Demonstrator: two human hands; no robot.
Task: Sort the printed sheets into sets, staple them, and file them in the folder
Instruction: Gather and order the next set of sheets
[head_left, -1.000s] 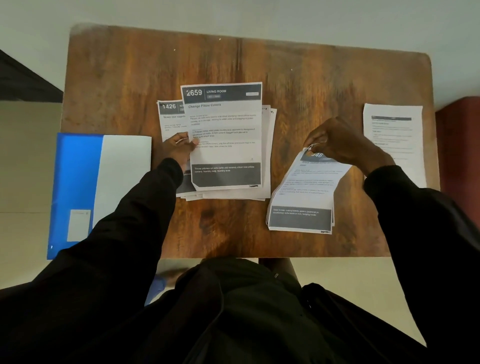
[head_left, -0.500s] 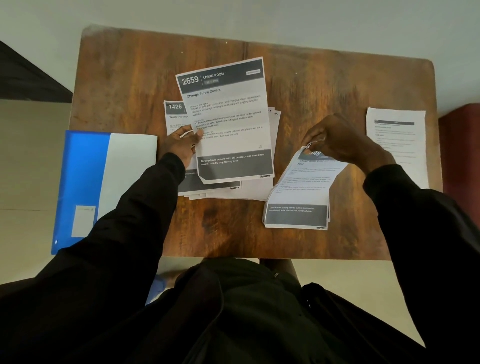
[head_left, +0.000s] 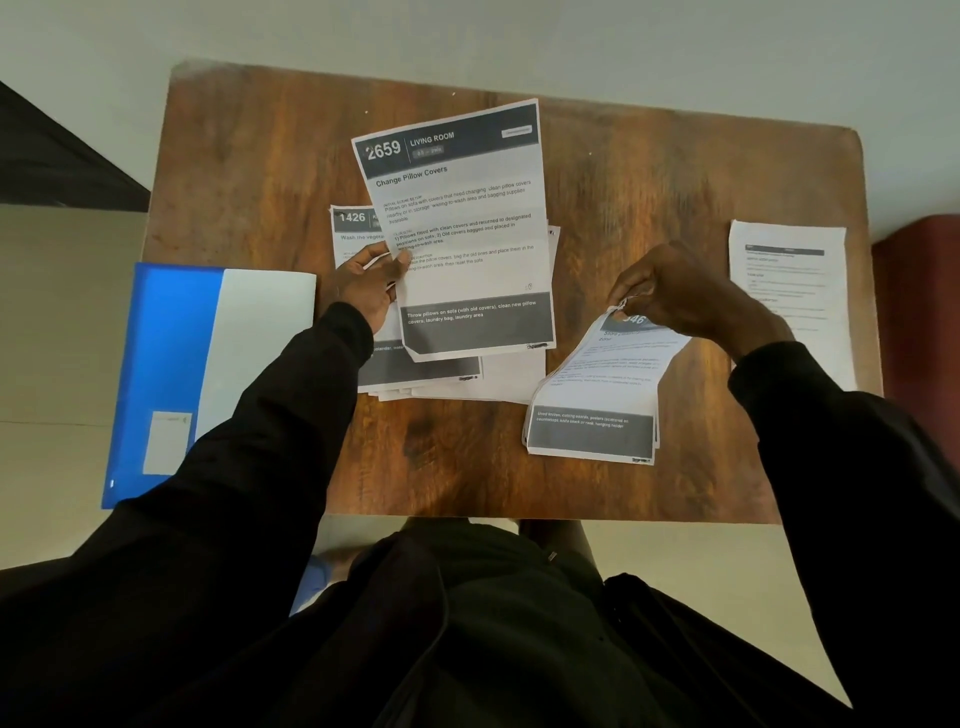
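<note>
At the wooden desk (head_left: 260, 156), your left hand (head_left: 363, 283) pinched the left edge of a printed sheet (head_left: 462, 234) headed "2659 LIVING ROOM, Change Pillow Covers", thumb on its face and the other fingers behind it. The sheet sat tilted, its top leaning toward your left, and it overlapped a loose pile of papers (head_left: 498, 379) spread at the middle of the desk. A page marked 1426 (head_left: 353, 228) showed at the pile's left side, partly under your fingers.

Your right hand (head_left: 675, 296) was curled tight, its fingertips gripping the top corner of a thin set of sheets (head_left: 597, 395). That set arched up from the desk at the gripped end, while its lower end, with a dark grey band of white print, rested flat near the front edge. Its number was mostly hidden by your fingers; only "46" could be read.

A blue folder (head_left: 176, 364) lay at the desk's left side, partly hanging past the edge, a white panel covering its right half and a pale label near its lower corner. 1 separate printed page (head_left: 789, 301) lay flat at the far right of the desk, just beyond your right wrist. Black sleeves (head_left: 291, 415) covered both your arms.
</note>
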